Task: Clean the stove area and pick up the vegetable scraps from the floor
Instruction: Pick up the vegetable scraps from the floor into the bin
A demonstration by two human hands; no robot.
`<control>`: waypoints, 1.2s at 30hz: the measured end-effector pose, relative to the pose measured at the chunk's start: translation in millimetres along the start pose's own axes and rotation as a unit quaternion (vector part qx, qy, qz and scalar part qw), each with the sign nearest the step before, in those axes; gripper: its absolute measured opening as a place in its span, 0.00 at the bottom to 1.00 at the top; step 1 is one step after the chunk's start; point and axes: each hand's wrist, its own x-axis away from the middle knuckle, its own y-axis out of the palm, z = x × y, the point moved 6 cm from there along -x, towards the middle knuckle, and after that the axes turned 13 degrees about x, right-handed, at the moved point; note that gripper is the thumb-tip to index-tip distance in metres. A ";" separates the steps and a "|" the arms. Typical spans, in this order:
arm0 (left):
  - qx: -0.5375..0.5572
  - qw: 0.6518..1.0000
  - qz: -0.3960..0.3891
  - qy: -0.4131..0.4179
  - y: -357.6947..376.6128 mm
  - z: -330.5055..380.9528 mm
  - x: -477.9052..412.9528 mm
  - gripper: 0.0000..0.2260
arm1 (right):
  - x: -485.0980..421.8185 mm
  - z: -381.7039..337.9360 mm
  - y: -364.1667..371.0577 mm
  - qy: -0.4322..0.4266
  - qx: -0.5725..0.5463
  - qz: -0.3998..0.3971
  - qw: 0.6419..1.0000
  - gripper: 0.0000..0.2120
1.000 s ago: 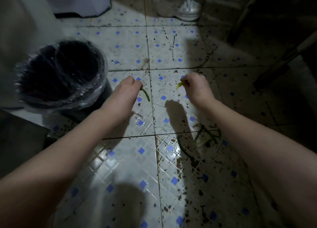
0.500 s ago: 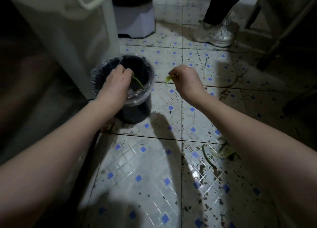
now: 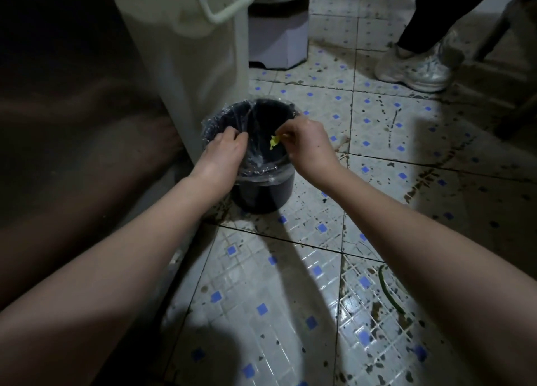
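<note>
Risk of a miss: yellow scrap pinched in right hand fingertips over bin mouth, near rim. Left hand curled over liner, grip unclear. Could drop outside or cling to plastic. 1 green stem on floor.

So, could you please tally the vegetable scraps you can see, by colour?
1 yellow scrap, pinched by the right hand over the bin
1 green scrap, lying on the floor
Total: 2
</note>
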 end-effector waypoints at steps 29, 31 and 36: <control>-0.004 0.998 0.021 0.064 4.5 80.2 -7.5 0.27 | 55.5 66.0 -44.3 -0.020 0.167 -0.021 0.986 0.11; -0.004 0.997 0.016 0.077 10.8 95.0 -10.5 0.25 | 68.7 78.7 -51.2 -0.019 0.178 -0.026 0.984 0.13; 0.001 0.992 -0.013 0.126 39.1 137.7 -10.0 0.26 | 111.1 116.1 -61.3 0.001 0.208 -0.065 0.976 0.15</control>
